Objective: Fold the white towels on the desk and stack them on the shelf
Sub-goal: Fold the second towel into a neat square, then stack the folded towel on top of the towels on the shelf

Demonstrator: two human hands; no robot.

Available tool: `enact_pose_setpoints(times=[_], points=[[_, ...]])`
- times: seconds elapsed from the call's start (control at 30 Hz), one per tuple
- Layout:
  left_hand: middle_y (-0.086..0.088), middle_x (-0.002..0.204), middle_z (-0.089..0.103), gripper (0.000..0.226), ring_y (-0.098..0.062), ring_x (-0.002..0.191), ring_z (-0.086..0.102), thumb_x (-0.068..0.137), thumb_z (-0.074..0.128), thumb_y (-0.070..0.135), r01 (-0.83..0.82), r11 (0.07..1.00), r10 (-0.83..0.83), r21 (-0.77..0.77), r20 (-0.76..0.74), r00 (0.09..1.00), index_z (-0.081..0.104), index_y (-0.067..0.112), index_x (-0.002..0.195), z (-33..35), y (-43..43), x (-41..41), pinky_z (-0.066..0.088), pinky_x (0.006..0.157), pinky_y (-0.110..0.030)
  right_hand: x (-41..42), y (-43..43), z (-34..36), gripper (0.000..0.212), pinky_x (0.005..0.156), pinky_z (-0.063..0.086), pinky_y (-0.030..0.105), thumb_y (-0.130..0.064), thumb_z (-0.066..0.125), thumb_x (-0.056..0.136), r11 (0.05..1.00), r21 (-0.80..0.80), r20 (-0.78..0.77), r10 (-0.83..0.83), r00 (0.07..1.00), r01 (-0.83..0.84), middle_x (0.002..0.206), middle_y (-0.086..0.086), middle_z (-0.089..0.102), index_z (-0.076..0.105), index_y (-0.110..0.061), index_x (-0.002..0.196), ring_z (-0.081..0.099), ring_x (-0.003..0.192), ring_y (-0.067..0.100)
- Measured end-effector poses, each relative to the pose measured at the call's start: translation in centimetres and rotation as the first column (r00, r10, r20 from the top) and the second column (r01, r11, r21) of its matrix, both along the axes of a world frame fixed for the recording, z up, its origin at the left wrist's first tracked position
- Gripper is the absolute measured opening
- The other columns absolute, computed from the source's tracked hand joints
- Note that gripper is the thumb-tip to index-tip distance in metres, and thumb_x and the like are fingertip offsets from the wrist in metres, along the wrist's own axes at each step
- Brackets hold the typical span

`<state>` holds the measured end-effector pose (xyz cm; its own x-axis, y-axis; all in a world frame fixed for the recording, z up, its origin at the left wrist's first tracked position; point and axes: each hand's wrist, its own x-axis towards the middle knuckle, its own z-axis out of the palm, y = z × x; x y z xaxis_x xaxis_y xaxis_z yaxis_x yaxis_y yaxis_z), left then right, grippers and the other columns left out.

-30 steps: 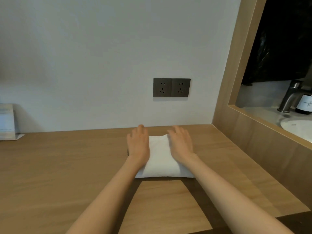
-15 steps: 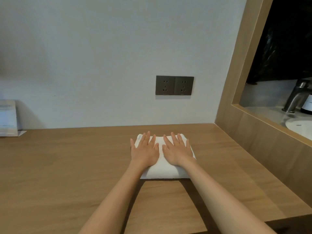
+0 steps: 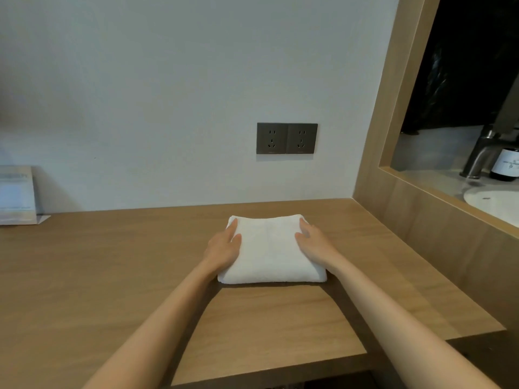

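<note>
One white towel (image 3: pixel 271 249), folded into a thick rectangle, lies flat on the wooden desk (image 3: pixel 112 270) near the back wall. My left hand (image 3: pixel 224 244) rests on the towel's left edge, fingers curved around its side. My right hand (image 3: pixel 313 241) rests on the towel's right edge in the same way. Both hands press the towel's sides; the fingertips under the edges are hidden. No shelf is in view.
A dark double wall socket (image 3: pixel 286 138) sits above the towel. A leaflet stand (image 3: pixel 16 195) is at the desk's far left. A wooden partition (image 3: pixel 421 214) bounds the right side, with a faucet (image 3: pixel 480 153), a dark bottle (image 3: pixel 507 164) and a basin (image 3: pixel 494 202) beyond.
Both hands slid apart from the towel's top to its left and right edges. The towel stays in place on the desk.
</note>
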<state>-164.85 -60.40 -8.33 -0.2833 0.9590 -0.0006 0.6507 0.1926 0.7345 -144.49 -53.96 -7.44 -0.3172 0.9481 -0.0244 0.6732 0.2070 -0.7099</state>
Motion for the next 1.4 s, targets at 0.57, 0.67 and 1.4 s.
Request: enact_pose_setpoints(times=[0.57, 0.67, 1.4], points=[[-0.019, 0.129, 0.054, 0.060, -0.037, 0.117, 0.051, 0.098, 0.034, 0.043, -0.212, 0.977, 0.207, -0.004, -0.186, 0.960, 0.030, -0.003, 0.136, 0.2, 2.3, 1.0, 0.040, 0.092, -0.039, -0.9, 1.9, -0.7, 0.051, 0.103, 0.034, 0.047, -0.033, 0.024, 0.100, 0.989, 0.131, 0.128, -0.083, 0.988, 0.066, 0.147, 0.014, 0.036, 0.013, -0.025, 0.149, 0.035, 0.132, 0.036], [-0.019, 0.127, 0.055, 0.056, -0.037, 0.114, 0.054, 0.098, 0.036, 0.040, -0.206, 0.976, 0.215, 0.072, -0.172, 0.961, 0.029, -0.001, 0.135, 0.3, 4.1, 0.9, 0.038, 0.082, -0.036, -1.4, 3.7, -0.6, 0.048, 0.101, 0.034, 0.046, -0.032, 0.024, 0.100, 0.983, 0.175, 0.133, -0.084, 0.988, 0.060, 0.144, 0.012, 0.038, 0.018, -0.024, 0.146, 0.036, 0.131, 0.036], [-0.011, 0.135, 0.048, 0.050, -0.029, 0.116, 0.052, 0.097, 0.042, 0.038, -0.049, 0.998, 0.044, 0.037, 0.115, 0.992, 0.027, 0.012, 0.137, 24.8, 4.7, 3.4, 0.040, 0.088, -0.035, 1.7, 1.6, 23.7, 0.047, 0.101, 0.038, 0.039, -0.033, 0.033, 0.101, 0.977, 0.014, 0.001, -0.212, 0.977, 0.212, 0.145, 0.007, 0.036, 0.021, -0.027, 0.147, 0.044, 0.126, 0.026]])
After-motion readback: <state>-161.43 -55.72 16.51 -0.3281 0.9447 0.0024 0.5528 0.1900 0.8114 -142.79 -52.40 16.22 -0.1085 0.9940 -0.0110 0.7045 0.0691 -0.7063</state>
